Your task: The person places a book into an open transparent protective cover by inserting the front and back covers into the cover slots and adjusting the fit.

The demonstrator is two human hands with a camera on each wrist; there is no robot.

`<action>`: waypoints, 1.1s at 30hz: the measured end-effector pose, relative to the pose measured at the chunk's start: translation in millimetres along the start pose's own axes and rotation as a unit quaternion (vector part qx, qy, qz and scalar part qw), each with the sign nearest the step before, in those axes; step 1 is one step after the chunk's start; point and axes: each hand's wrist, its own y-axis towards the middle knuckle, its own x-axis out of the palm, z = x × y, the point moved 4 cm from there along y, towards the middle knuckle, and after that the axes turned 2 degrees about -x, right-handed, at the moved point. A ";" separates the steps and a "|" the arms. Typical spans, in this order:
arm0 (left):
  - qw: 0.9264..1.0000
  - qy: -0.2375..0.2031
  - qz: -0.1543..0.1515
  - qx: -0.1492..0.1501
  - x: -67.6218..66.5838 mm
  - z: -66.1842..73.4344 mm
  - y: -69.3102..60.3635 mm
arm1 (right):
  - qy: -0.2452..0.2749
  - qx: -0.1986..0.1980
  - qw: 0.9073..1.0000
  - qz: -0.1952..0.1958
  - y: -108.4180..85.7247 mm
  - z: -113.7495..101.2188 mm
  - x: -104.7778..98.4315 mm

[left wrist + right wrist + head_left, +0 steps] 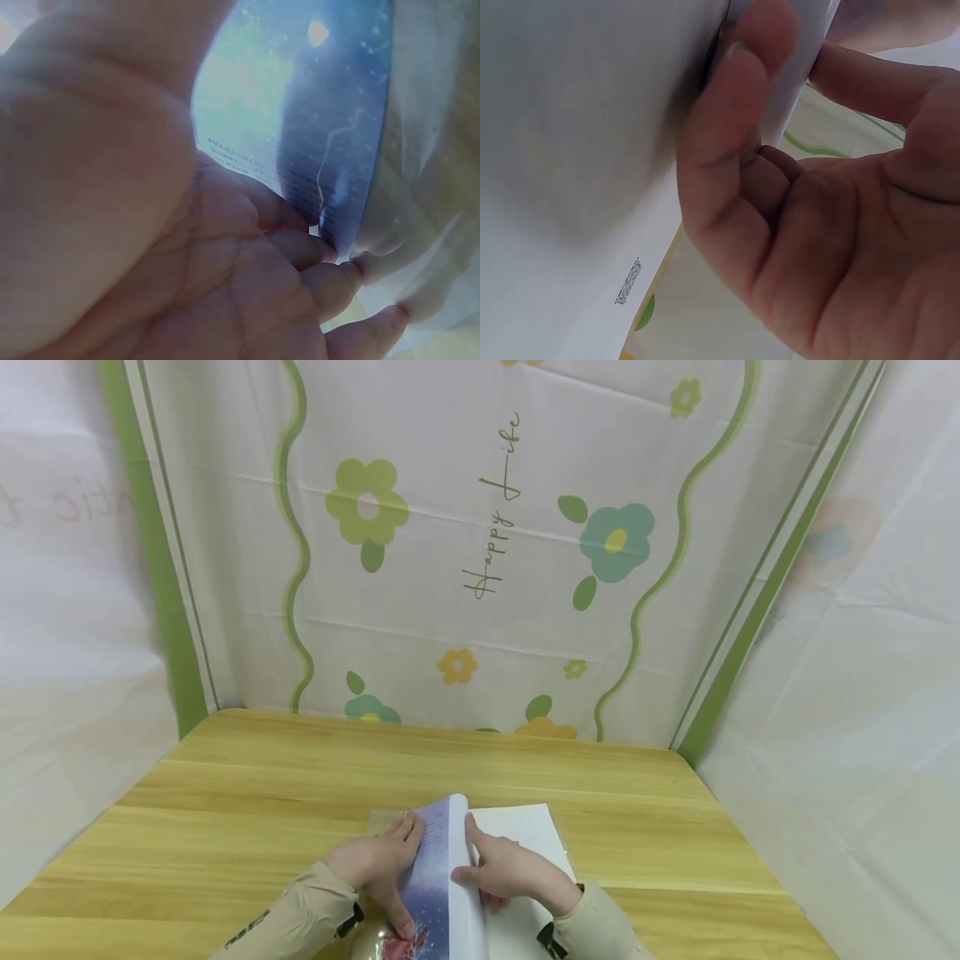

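A book (431, 881) with a blue-purple cover, pale printed text and a red tree picture stands partly raised on its white spine (467, 910). Its white side (525, 827) lies to the right. Clear plastic film (431, 112) extends past the cover's edge. My left hand (382, 864) presses on the cover with extended fingers, their tips at the film in the left wrist view. At the white spine strip, my right hand (513, 868) grips the book between thumb and curled fingers (720, 150). Some of those fingertips are hidden behind the strip.
The book lies near the front of a wood-grain table (262, 802). A white curtain (442, 577) with flowers and green wavy lines hangs behind the table, and further white sheets (847, 693) enclose the sides.
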 end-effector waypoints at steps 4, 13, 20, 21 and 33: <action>1.000 0.002 0.002 0.001 0.4 0.1 0.5 | -0.002 0.003 1.000 0.003 -0.2 -1.0 0.3; 1.000 0.013 0.003 0.002 1.0 -0.7 -0.7 | -0.026 -0.002 1.000 0.017 -0.3 -1.2 2.5; 1.000 0.009 0.004 0.007 0.8 0.4 -0.4 | -0.032 -0.008 0.999 0.019 -1.1 -3.0 2.4; 1.000 0.008 0.004 0.006 0.7 0.4 -0.4 | -0.033 -0.009 0.999 0.019 -1.1 -3.2 2.4; 1.000 0.014 0.003 0.000 0.3 1.0 -1.0 | -0.054 -0.009 0.998 0.039 0.3 -3.9 4.4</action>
